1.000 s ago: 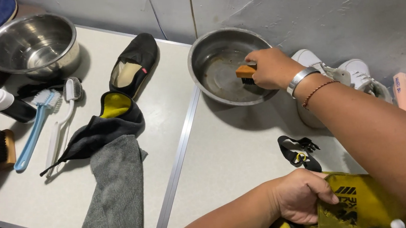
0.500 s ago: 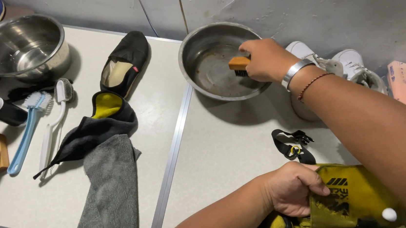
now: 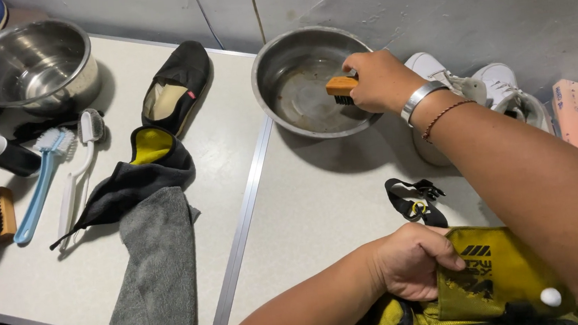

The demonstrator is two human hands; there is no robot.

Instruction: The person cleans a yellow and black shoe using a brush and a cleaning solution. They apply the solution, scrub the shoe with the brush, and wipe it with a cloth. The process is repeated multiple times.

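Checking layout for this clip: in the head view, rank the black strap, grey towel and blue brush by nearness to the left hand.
1. Black strap: just beyond the left hand, on the right table.
2. Grey towel: leftward, across the table seam.
3. Blue brush: far left.

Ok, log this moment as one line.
right hand: holds wooden brush inside steel bowl | left hand: grips yellow-black shoe

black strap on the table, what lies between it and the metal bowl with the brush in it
In the head view, only bare table lies between the black strap and the metal bowl; nothing stands there.
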